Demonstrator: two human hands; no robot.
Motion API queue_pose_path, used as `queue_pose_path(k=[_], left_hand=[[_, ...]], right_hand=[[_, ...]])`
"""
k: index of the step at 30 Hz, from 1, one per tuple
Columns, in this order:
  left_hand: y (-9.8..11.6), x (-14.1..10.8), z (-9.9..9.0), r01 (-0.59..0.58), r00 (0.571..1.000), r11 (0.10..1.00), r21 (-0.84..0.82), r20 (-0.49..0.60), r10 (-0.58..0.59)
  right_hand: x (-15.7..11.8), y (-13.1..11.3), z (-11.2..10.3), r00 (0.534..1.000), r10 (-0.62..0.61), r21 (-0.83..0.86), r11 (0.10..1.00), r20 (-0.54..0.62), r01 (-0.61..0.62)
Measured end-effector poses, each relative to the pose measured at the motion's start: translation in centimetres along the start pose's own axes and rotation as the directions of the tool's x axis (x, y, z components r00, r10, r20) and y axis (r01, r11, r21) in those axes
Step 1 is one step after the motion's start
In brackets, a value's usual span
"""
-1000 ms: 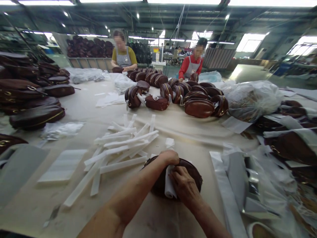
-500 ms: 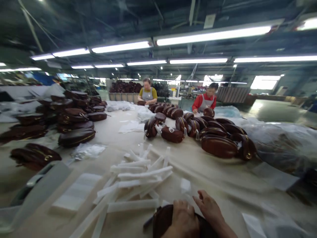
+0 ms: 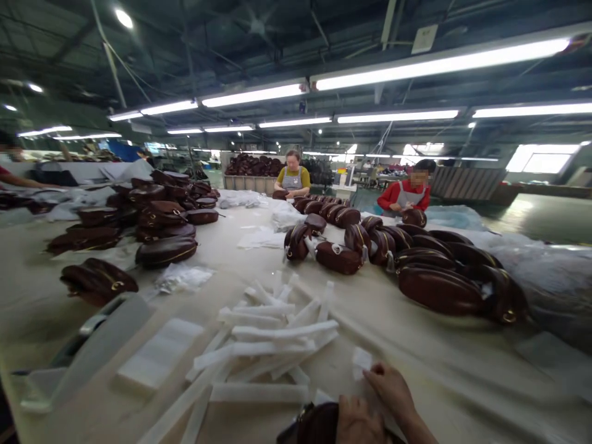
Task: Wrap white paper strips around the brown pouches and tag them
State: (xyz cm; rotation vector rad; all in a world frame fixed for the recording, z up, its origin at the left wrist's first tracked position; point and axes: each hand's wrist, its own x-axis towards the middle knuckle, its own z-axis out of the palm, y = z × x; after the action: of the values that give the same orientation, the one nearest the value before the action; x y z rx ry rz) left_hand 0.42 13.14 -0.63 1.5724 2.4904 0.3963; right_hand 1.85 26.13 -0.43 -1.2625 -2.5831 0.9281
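Note:
At the bottom of the head view, a dark brown leather bag [image 3: 319, 423] lies partly cut off by the frame edge. My left hand [image 3: 359, 420] is over it, fingers bent down and gripping its top. Just right of that, my right hand [image 3: 393, 390] has thumb and fingers pinched together at the corner of a small white piece of sheet [image 3: 361, 361] on the table. A heap of white foam strips [image 3: 272, 336] spreads out ahead and left of the bag.
Brown bags stand in rows at the right [image 3: 439, 288] and in piles at the left [image 3: 166, 251]. A white block-like stack [image 3: 161, 353] and a grey plastic holder [image 3: 104, 345] lie near left. Two co-workers, in yellow [image 3: 292, 176] and red [image 3: 407, 194], handle bags across the table.
My right hand has gone from raised with fingers apart to pinching at the small white piece. My left hand stays on the bag. The view has turned somewhat left.

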Motion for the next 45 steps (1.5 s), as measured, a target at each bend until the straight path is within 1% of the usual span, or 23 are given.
queue_pose_path(k=[1, 3, 5, 8, 12, 19, 23, 26, 28, 30, 35, 40, 43, 45], left_hand=[[0.4, -0.2, -0.8, -0.003, 0.999, 1.0, -0.003, 0.048, 0.004], [0.9, -0.5, -2.2, -0.028, 0.995, 0.999, -0.032, 0.092, 0.031], [1.0, -0.8, -3.2, -0.027, 0.994, 0.998, -0.063, 0.107, 0.034], [1.0, -1.2, -4.0, -0.014, 0.991, 0.996, -0.091, 0.128, 0.026], [0.9, -1.4, -4.3, -0.012, 0.993, 0.997, -0.079, 0.119, 0.021], [0.9, -1.5, -3.9, -0.055, 0.993, 0.996, -0.063, 0.104, 0.062], [1.0, -1.7, -4.0, -0.071, 0.992, 0.996, -0.052, 0.097, 0.076], [1.1, -1.7, -4.0, -0.071, 0.993, 0.997, -0.043, 0.09, 0.075], [1.1, -1.7, -4.0, -0.062, 0.994, 0.997, -0.041, 0.086, 0.065], [1.1, -1.7, -4.0, -0.049, 0.995, 0.998, -0.042, 0.084, 0.053], [1.1, -1.4, -4.1, -0.025, 0.996, 0.998, -0.065, 0.086, 0.031], [0.9, -1.6, -4.1, -0.024, 0.996, 0.993, -0.115, 0.082, 0.034], [0.6, -1.7, -3.6, -0.017, 0.998, 0.986, -0.168, 0.057, 0.027], [0.4, -1.7, -3.2, 0.016, 0.999, 0.979, -0.203, 0.035, -0.009]], right_hand=[[-0.3, -0.2, 0.0, 1.0, 0.026, -0.015, 1.0, -0.009, -0.026], [-0.8, -0.5, 0.1, 0.998, 0.06, -0.044, 0.997, 0.005, -0.06], [-1.0, -0.8, 0.4, 0.997, 0.069, -0.067, 0.996, 0.043, -0.066], [-1.1, -1.2, 0.8, 0.994, 0.07, -0.083, 0.995, 0.087, -0.063], [-1.2, -1.1, 0.4, 0.996, 0.055, -0.078, 0.996, 0.073, -0.05], [-1.6, 0.5, -0.3, 0.999, 0.001, -0.008, 1.0, 0.041, -0.001], [-1.8, 1.4, -0.5, 1.0, -0.011, 0.087, 0.996, -0.01, 0.012], [-1.7, 1.9, -0.8, 0.999, -0.004, 0.207, 0.978, -0.051, 0.014], [-1.7, 2.0, -1.1, 0.997, 0.007, 0.312, 0.95, -0.072, 0.016], [-1.9, 1.8, -1.4, 0.997, 0.013, 0.431, 0.902, -0.076, 0.021], [-3.7, 0.9, -2.2, 0.999, 0.007, 0.685, 0.728, -0.036, 0.019], [-7.3, -0.1, -2.5, 0.999, 0.018, 0.803, 0.596, -0.03, 0.013], [-9.3, -0.7, -2.0, 0.999, 0.016, 0.839, 0.542, -0.051, 0.034], [-10.2, -0.9, -1.5, 0.997, 0.017, 0.856, 0.514, -0.077, 0.058]])
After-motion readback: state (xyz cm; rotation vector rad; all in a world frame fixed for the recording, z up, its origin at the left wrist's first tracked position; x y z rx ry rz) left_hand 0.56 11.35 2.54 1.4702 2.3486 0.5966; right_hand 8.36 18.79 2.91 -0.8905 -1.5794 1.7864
